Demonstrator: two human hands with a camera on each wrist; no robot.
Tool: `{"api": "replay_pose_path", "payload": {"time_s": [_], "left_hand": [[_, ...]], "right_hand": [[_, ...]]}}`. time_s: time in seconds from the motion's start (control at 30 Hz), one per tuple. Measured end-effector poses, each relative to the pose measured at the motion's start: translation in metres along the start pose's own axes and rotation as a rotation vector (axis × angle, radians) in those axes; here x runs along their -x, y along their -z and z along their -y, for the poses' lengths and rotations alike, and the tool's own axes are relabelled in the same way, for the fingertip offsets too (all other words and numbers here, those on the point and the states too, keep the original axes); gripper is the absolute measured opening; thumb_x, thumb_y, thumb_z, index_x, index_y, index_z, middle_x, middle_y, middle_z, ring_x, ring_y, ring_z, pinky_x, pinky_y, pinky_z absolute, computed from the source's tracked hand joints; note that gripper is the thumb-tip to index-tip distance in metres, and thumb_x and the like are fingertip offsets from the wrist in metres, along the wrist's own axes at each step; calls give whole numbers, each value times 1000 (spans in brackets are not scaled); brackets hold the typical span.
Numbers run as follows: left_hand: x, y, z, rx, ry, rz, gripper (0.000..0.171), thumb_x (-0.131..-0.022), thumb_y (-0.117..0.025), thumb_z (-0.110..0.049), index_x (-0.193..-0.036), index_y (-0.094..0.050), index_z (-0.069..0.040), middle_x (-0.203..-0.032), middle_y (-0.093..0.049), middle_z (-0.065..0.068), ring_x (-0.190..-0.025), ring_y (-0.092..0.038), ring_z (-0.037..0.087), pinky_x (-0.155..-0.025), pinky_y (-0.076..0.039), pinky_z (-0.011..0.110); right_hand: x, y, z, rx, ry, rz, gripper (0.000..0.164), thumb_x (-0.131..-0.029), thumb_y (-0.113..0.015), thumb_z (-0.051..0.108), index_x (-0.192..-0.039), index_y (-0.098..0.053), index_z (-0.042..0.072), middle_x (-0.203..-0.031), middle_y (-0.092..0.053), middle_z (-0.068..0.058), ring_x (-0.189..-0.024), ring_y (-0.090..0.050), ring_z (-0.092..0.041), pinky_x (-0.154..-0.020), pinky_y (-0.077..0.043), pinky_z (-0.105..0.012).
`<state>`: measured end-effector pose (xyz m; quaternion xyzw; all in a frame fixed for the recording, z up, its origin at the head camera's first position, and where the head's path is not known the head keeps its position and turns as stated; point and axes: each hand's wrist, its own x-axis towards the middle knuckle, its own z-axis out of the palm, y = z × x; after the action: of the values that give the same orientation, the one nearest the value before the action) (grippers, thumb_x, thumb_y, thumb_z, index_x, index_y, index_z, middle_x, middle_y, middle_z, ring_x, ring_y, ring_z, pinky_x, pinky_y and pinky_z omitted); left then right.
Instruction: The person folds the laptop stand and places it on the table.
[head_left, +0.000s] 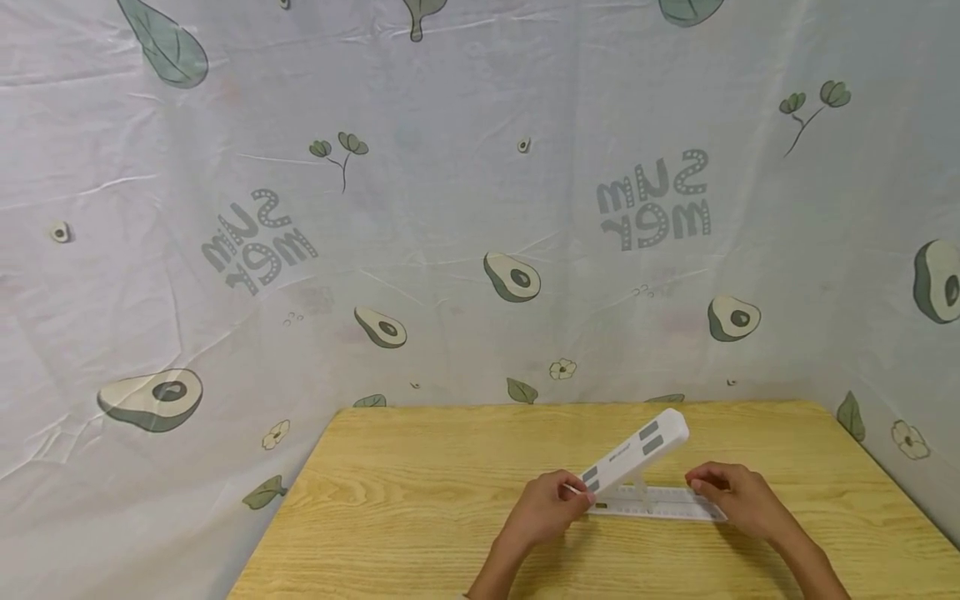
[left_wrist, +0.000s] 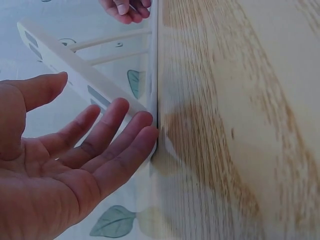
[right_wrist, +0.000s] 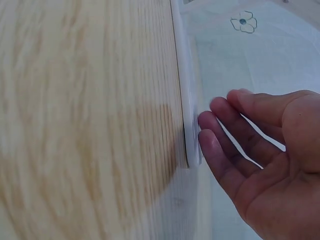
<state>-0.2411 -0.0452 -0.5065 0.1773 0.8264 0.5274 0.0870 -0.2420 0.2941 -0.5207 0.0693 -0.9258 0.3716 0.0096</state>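
A white folding laptop stand lies on the table, its upper bar with grey pads tilted up to the right. Thin struts prop that bar above the flat slotted base. At the hinge end is my left hand, fingers loosely bent and thumb spread apart in the left wrist view. Those fingertips are close to the stand; contact is hard to tell. My right hand is at the base's other end, its relaxed fingertips at the edge of the base in the right wrist view.
The stand is on a wooden table. A pale curtain printed with avocados, leaves and lettering hangs behind the table and along both sides.
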Motion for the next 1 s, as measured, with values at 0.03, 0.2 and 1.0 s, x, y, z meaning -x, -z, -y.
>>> {"api": "replay_pose_path", "payload": {"time_s": [0.03, 0.2, 1.0], "left_hand": [[0, 0, 0, -9, -3, 0, 23, -98, -78, -27, -104, -75, -6, -89, -80, 4, -70, -67, 7, -56, -50, 21], [-1, 1, 1, -35, 1, 1, 25, -98, -78, -29, -105, -76, -6, -88, -79, 3, -69, -62, 3, -57, -49, 21], [1, -1, -1, -47, 14, -44, 25, -96, -81, -28, -104, -75, -5, -92, -81, 6, -73, -65, 2, -60, -50, 20]], "right_hand": [[0, 0, 0, 6, 5, -15, 21, -108, -66, 20, -118, -78, 6, -114, -81, -7, -101, -76, -22, -77, -57, -24], [2, -2, 1, 33, 25, -77, 19, -106, -69, 16, -117, -77, 4, -112, -81, -10, -104, -77, -30, -79, -62, -29], [9, 4, 6, 35, -2, 40, 19, -107, -66, 15, -116, -77, 3, -110, -81, -7, -93, -75, -15, -73, -57, -22]]}}
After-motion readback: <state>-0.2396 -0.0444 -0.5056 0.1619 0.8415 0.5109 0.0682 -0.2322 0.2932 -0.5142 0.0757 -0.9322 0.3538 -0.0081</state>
